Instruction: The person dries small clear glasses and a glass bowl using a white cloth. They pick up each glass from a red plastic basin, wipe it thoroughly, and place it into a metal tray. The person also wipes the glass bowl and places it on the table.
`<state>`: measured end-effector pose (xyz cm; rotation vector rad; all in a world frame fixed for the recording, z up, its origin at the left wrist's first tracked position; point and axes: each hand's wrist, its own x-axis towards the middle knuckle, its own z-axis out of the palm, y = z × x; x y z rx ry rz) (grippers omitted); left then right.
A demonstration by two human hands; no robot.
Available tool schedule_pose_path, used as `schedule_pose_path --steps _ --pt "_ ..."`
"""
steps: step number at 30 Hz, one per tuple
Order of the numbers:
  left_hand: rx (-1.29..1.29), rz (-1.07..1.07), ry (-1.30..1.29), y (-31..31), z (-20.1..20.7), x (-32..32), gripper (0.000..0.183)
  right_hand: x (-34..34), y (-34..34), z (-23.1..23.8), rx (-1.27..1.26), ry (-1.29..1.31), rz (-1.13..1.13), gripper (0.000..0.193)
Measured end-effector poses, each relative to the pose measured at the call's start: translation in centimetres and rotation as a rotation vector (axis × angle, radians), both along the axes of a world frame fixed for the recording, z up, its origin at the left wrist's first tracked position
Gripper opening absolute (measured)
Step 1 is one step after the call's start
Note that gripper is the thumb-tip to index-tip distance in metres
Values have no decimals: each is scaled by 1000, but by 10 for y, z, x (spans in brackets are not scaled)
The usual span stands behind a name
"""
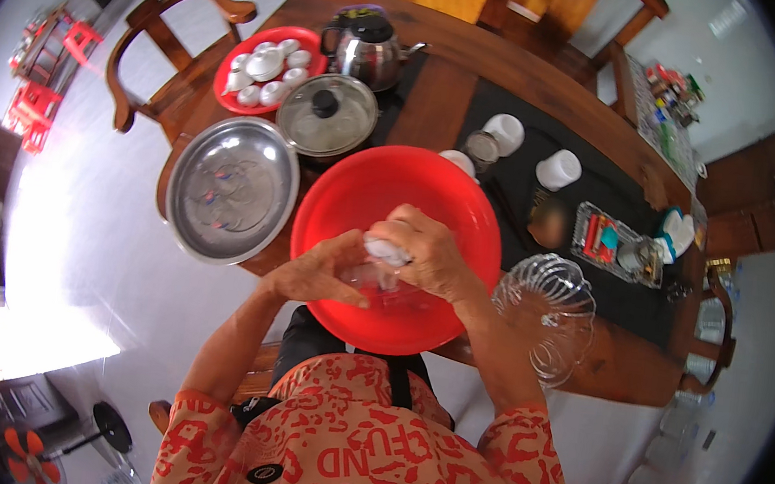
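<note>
A large red basin point(341, 191) is in front of me at the table's near edge, and both hands are over it. My left hand point(322, 267) is closed on the left side of a clear, see-through vessel point(389, 291), thumb toward me. In my right hand point(431, 254) is a bunched white cloth point(387, 248), pressed at the vessel's upper part. The fingers partly cover the vessel, so its exact shape is hard to make out.
Left of the basin sits a steel bowl point(183, 187); behind it are a lidded pot point(351, 131), a kettle point(371, 54) and a red tray of white teaware point(227, 68). A ribbed glass bowl point(568, 301) stands right, near white cups point(559, 170) and a glass tray point(627, 273).
</note>
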<state>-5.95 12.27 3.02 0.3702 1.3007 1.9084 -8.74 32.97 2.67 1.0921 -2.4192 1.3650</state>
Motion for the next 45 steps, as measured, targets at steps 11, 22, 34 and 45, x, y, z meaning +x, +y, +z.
schedule_pose_path --steps 11,22,34,45 --pt "-690 449 1255 19 -1 2 53 4 5 -15 -428 -1137 -12 18" --pt "-309 329 153 -1 -8 -2 63 -2 3 -4 -131 -642 -26 14" --pt "-307 575 499 12 -24 7 50 0 -10 1 -507 -1145 4 15" --pt "-380 758 -33 -8 -4 9 50 5 -12 -19 -375 -1308 -143 24"
